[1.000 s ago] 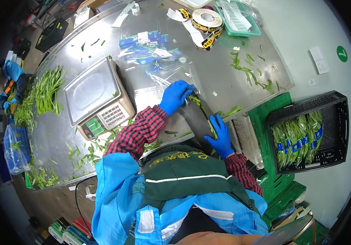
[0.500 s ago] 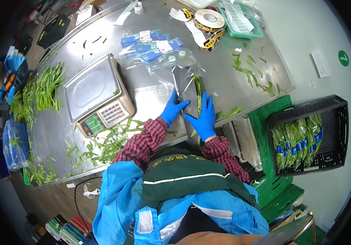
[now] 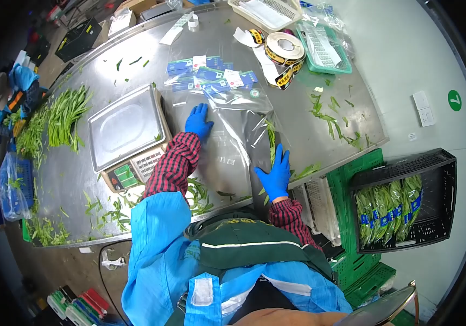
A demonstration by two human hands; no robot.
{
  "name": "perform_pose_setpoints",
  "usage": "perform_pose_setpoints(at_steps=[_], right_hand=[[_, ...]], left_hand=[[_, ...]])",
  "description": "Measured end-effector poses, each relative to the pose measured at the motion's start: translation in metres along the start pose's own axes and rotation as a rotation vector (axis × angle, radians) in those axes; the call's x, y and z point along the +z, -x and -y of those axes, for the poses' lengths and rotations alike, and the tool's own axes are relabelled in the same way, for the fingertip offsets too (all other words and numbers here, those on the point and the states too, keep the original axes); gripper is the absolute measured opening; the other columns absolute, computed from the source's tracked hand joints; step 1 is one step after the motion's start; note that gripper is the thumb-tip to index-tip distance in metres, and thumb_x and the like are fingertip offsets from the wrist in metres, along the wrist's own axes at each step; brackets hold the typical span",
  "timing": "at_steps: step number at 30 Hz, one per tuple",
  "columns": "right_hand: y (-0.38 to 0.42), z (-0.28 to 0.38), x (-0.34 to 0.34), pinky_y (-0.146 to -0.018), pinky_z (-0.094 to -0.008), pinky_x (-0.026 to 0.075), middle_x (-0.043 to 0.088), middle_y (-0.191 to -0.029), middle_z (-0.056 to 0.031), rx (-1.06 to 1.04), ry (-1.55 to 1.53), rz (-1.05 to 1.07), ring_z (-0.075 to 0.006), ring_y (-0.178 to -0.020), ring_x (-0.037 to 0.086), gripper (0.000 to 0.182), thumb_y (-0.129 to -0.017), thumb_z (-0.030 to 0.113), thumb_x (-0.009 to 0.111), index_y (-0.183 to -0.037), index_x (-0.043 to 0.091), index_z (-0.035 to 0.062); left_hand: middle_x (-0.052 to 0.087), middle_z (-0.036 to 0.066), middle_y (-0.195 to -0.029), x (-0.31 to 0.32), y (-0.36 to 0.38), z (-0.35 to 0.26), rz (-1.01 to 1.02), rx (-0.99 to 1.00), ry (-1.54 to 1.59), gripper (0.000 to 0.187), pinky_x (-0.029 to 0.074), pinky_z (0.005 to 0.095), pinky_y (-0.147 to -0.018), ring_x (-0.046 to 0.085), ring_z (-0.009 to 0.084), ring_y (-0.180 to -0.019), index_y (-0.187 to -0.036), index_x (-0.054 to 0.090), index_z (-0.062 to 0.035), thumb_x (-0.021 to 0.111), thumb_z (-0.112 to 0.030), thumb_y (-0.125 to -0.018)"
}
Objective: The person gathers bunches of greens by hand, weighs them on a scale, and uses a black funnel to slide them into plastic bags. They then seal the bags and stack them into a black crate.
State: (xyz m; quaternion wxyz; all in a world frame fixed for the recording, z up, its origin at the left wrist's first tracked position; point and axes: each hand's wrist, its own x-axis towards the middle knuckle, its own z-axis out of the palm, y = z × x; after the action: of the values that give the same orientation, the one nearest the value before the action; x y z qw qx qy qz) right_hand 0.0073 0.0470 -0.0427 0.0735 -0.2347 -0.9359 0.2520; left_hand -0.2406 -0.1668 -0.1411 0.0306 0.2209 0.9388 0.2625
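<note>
My left hand (image 3: 198, 122), in a blue glove, lies flat with fingers together on the left part of clear plastic bags (image 3: 224, 122) spread over the steel table. Above it are blue-and-green printed labels (image 3: 211, 74). My right hand (image 3: 276, 175), also gloved in blue, has its fingers spread at the table's front edge. Beside its fingertips a few long green stems (image 3: 271, 142) lie by the right side of the plastic. Neither hand is gripping anything.
A weighing scale (image 3: 127, 130) stands left of my left hand. Bunched greens (image 3: 67, 117) lie farther left. Label rolls (image 3: 285, 48) and a green basket (image 3: 347, 66) are at the back right. A black crate (image 3: 438, 204) holds packed greens at the right.
My left hand has moved left and up, away from my right hand, and lies flat. My right hand has shifted slightly down. The view has shifted a little.
</note>
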Motion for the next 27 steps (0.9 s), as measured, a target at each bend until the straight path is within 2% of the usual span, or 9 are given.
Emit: perform_pose_setpoints(at_steps=[7, 11, 14, 17, 19, 20, 23, 24, 27], right_hand=[[-0.023, -0.066, -0.009, -0.096, -0.0496, 0.036, 0.028, -0.135, -0.0339, 0.164, 0.044, -0.147, -0.049, -0.116, 0.04, 0.102, -0.064, 0.036, 0.077, -0.143, 0.017, 0.0104], [-0.026, -0.061, -0.02, -0.095, -0.0495, 0.036, 0.028, -0.136, -0.0325, 0.089, -0.027, -0.053, -0.0487, -0.116, 0.039, 0.102, -0.065, 0.036, 0.077, -0.142, 0.017, 0.008], [-0.026, -0.034, -0.008, -0.095, -0.0487, 0.037, 0.027, -0.137, -0.0313, 0.05, -0.112, -0.017, -0.0481, -0.118, 0.038, 0.102, -0.066, 0.037, 0.076, -0.143, 0.015, 0.0068], [-0.029, -0.017, 0.001, -0.093, -0.0452, 0.04, 0.025, -0.139, -0.0297, 0.005, -0.313, -0.067, -0.0437, -0.12, 0.038, 0.098, -0.072, 0.036, 0.073, -0.143, 0.013, 0.006], [-0.035, -0.014, 0.004, -0.089, -0.0415, 0.043, 0.022, -0.141, -0.0291, 0.017, -0.64, -0.143, -0.0381, -0.12, 0.04, 0.093, -0.077, 0.034, 0.07, -0.144, 0.011, 0.0058], [-0.039, -0.018, -0.002, -0.073, -0.0323, 0.05, 0.036, -0.135, -0.0224, 0.129, -0.647, -0.147, -0.0251, -0.096, 0.057, 0.085, -0.084, 0.028, 0.065, -0.145, 0.009, 0.0084], [-0.048, -0.052, 0.003, -0.055, -0.0261, 0.049, 0.056, -0.108, -0.0115, 0.544, -0.979, 0.106, -0.0129, -0.064, 0.057, 0.063, -0.086, 0.023, 0.062, -0.138, 0.032, 0.0076], [-0.049, -0.066, 0.015, -0.047, -0.0231, 0.045, 0.058, -0.081, -0.0012, 0.562, -1.044, 0.224, -0.0082, -0.05, 0.049, 0.035, -0.087, 0.02, 0.059, -0.119, 0.054, 0.0056], [-0.022, -0.067, 0.021, -0.047, -0.0219, 0.045, 0.058, -0.076, 0.0006, 0.352, -0.85, 0.144, -0.008, -0.056, 0.052, 0.024, -0.088, 0.022, 0.058, -0.104, 0.062, 0.005]], left_hand=[[0.041, 0.023, -0.132, -0.031, 0.006, 0.018, 0.002, -0.21, -0.16, 0.075, 0.036, 0.0413, -0.1, 0.042, 0.0381, -0.119, -0.131, 0.039, 0.0011, 0.071, -0.033, -0.072], [0.053, 0.021, -0.119, -0.016, 0.025, -0.018, -0.292, -0.063, 0.324, 0.055, 0.042, 0.037, -0.093, 0.053, 0.0315, -0.108, -0.121, 0.053, -0.0021, 0.07, -0.027, -0.076], [0.051, 0.014, -0.126, 0.038, 0.052, -0.064, 0.217, -0.379, 1.232, 0.065, 0.043, 0.0302, -0.089, 0.051, 0.0181, -0.109, -0.136, 0.038, -0.004, 0.068, -0.025, -0.082], [0.04, 0.021, -0.135, 0.053, 0.071, -0.112, 0.42, -0.413, 1.349, 0.085, 0.035, 0.0325, -0.1, 0.041, 0.0237, -0.123, -0.142, 0.021, -0.001, 0.071, -0.026, -0.079], [0.05, 0.013, -0.126, 0.062, 0.079, -0.122, 0.25, -0.246, 1.143, 0.074, 0.041, 0.0291, -0.095, 0.051, 0.0169, -0.11, -0.141, 0.022, -0.0006, 0.066, -0.011, -0.083], [0.05, 0.013, -0.126, 0.062, 0.084, -0.119, 0.295, -0.285, 1.259, 0.072, 0.04, 0.0292, -0.095, 0.051, 0.0169, -0.11, -0.14, 0.023, 0.0006, 0.065, -0.01, -0.083], [0.048, 0.014, -0.127, 0.045, 0.107, -0.12, 0.42, -0.377, 1.498, 0.072, 0.039, 0.0297, -0.097, 0.049, 0.0182, -0.113, -0.138, 0.026, 0.0036, 0.067, -0.01, -0.081], [0.046, 0.015, -0.129, 0.035, 0.114, -0.126, 0.436, -0.381, 1.508, 0.074, 0.038, 0.03, -0.098, 0.047, 0.0195, -0.116, -0.138, 0.026, 0.0041, 0.069, -0.011, -0.08], [0.048, 0.014, -0.127, 0.041, 0.144, -0.118, 0.324, -0.309, 1.364, 0.067, 0.039, 0.0296, -0.097, 0.048, 0.0196, -0.114, -0.135, 0.031, 0.0052, 0.068, -0.012, -0.081]])
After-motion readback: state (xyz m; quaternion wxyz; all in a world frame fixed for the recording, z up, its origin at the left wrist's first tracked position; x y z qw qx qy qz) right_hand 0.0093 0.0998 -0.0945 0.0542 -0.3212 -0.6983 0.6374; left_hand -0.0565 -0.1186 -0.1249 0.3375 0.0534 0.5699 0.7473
